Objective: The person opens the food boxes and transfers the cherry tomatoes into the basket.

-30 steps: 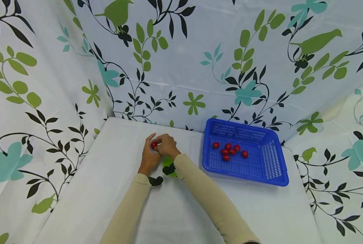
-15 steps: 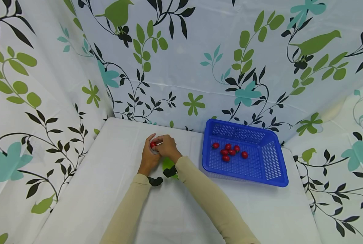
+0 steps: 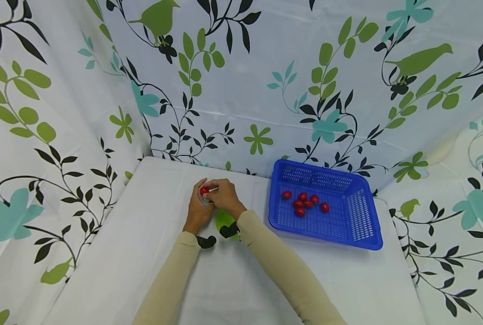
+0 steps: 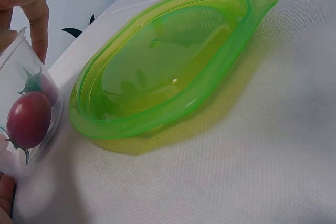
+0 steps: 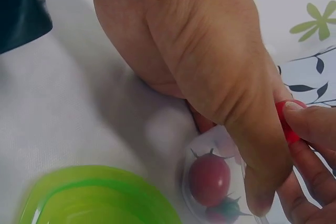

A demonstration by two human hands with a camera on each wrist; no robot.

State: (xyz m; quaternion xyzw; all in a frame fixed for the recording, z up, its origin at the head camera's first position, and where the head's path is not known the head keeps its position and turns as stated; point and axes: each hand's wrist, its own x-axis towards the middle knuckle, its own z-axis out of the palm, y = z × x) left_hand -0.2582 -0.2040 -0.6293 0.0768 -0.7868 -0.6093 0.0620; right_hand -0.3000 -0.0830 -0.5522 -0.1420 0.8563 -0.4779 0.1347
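Observation:
My left hand grips a clear plastic cup from its left side, its thumb against a red cherry tomato at the cup's mouth. From the right, my right hand reaches over the rim and pinches that tomato; its fingertips are partly hidden, and its thumb points down along the cup in the right wrist view. Through the cup's wall show a red tomato and another with a green stem end. Close beside the cup sits a lime-green, lemon-shaped dish, holding nothing.
A blue perforated basket stands at the back right, with several cherry tomatoes inside. White cloth covers the table. A leaf-patterned curtain hangs along the back and sides.
The tomato at the cup's mouth has shifted slightly upward. My right forearm has edged to the right, showing more of the green dish. Both hands otherwise stay at the cup.

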